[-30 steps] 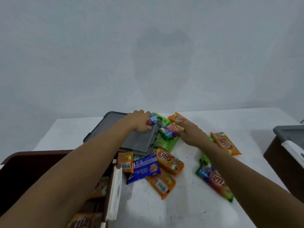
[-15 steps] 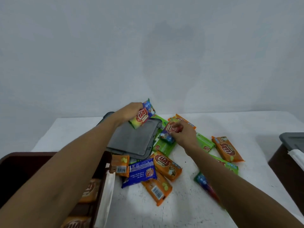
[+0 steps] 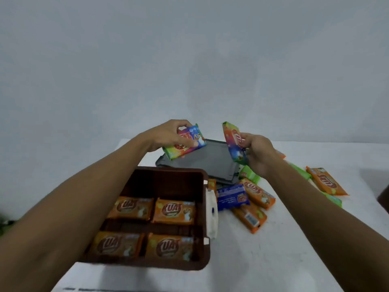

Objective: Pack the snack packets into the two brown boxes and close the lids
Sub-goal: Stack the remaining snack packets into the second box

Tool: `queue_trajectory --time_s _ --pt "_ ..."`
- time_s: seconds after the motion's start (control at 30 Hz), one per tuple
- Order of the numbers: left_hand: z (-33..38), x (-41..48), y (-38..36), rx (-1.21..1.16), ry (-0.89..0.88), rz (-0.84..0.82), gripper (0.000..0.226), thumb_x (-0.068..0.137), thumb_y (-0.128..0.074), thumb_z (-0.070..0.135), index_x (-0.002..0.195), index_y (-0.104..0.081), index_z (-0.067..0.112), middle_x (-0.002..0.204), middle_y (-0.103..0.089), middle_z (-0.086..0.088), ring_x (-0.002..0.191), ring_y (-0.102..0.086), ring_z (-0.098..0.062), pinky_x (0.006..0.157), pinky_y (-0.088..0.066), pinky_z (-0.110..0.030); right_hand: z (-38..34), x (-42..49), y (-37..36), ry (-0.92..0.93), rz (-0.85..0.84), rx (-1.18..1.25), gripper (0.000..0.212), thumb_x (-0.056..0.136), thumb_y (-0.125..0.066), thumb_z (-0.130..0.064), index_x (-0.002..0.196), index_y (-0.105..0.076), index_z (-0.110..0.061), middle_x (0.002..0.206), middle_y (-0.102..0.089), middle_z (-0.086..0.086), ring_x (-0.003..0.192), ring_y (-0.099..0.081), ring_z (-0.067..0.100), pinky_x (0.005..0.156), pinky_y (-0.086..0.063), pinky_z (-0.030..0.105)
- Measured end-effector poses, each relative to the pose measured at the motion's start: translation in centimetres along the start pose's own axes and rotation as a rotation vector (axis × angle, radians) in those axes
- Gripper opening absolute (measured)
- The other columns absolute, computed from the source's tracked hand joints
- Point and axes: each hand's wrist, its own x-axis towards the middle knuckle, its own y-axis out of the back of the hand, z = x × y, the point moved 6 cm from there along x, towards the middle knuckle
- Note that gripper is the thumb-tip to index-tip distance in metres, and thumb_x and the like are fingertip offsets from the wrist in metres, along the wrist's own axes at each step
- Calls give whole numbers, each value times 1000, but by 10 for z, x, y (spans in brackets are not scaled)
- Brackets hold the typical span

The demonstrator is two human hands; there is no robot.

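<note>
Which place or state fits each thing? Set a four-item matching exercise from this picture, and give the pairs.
Things
1. left hand
2. blue packet
3. lid
4. box

Places and states
A. holds four orange packets
B. lies flat on the table, beyond the box
C. grips a rainbow packet
D. lies beside the box, on its right

Pairs: 1-C, 2-D, 3-B, 4-A

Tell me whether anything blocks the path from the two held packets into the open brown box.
Nothing visible does. The left hand holds a rainbow packet and the right hand a second packet, above the grey lid behind the open brown box. Four orange packets inside leave its far strip bare.
</note>
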Motion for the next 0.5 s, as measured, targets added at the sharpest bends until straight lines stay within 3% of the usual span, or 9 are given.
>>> queue_trajectory --time_s 0.07,0.1,0.17,0.23,0.33,0.5 --pt "-10 -24 13 114 -7 -30 67 59 -89 34 116 -56 26 103 -67 -3 85 -69 -20 66 -57 -27 5 -23 -30 -14 -37 -22 20 91 -48 -15 104 -61 -7 81 -58 6 66 -57 17 54 -47 27" --pt "-18 -36 20 177 -10 -50 72 57 -92 32 118 -52 28 102 -66 -3 84 -68 -19 65 -57 -27 6 -34 -47 2 -71 -88 24 92 -56 -28 105 -61 -9 80 -59 4 64 -57 14 54 -46 26" --pt "-35 -57 30 314 -23 -86 75 57 -93 27 116 -46 27 99 -66 -2 82 -67 -18 65 -58 -29 10 -49 -78 90 -165 -297 44 80 -73 -43 110 -61 -12 86 -67 2 66 -63 9 57 -48 23" --pt "-50 -74 36 409 -54 -113 74 58 -93 26 112 -41 26 95 -67 -1 79 -66 -17 66 -58 -31 19 -59 -101 178 -232 -575 68 67 -85 -42 123 -54 -19 102 -69 4 78 -66 9 67 -49 22" --pt "-70 -98 39 506 -134 -142 69 58 -91 30 105 -40 26 90 -68 2 73 -65 -13 64 -56 -30 40 -72 -129 298 -305 -999 66 67 -86 -37 119 -47 -24 106 -62 -1 87 -62 12 72 -49 24" --pt "-88 -123 24 838 -272 -191 60 59 -81 47 107 -47 33 95 -59 11 80 -59 -8 66 -49 -28 69 -82 -147 512 -376 -1629 67 71 -75 -52 128 -51 -28 114 -57 -7 102 -56 14 86 -50 35"
